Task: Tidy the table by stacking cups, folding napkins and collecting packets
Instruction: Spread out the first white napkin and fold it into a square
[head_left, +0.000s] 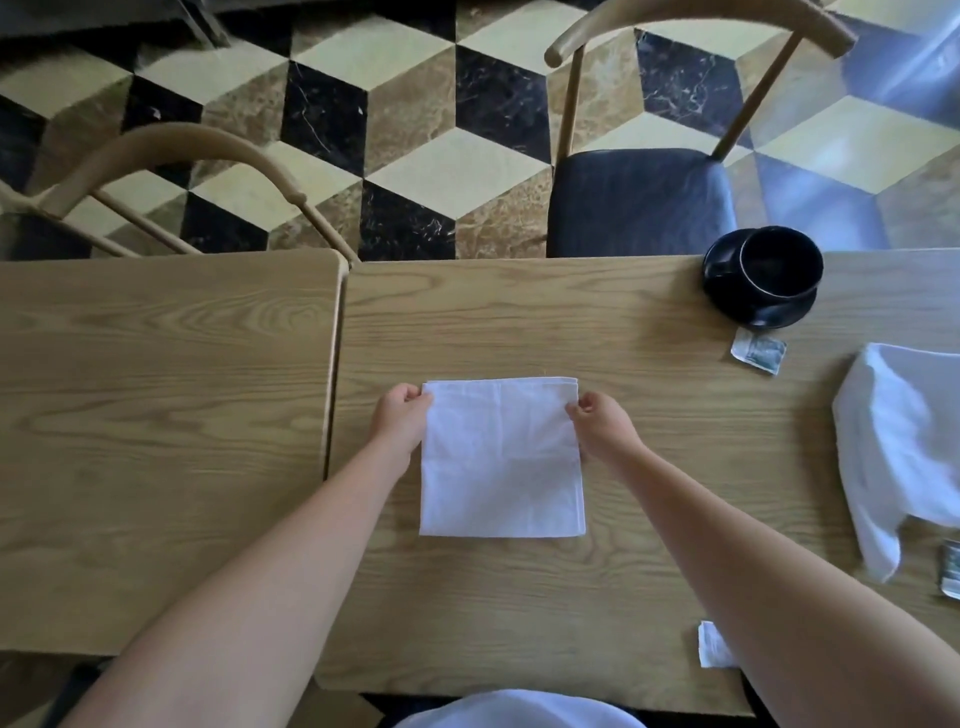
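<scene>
At the centre of the frame, the left hand pinches the upper left corner of the folded napkin in its curled fingers, and the right hand pinches the upper right corner. The napkin lies flat on the light wooden desk, squared between both hands. To the right lie an unfolded napkin and small packets; a black cup sits on its saucer at upper right. A second desk abuts at left. Wooden chairs stand on cube-patterned floor.
</scene>
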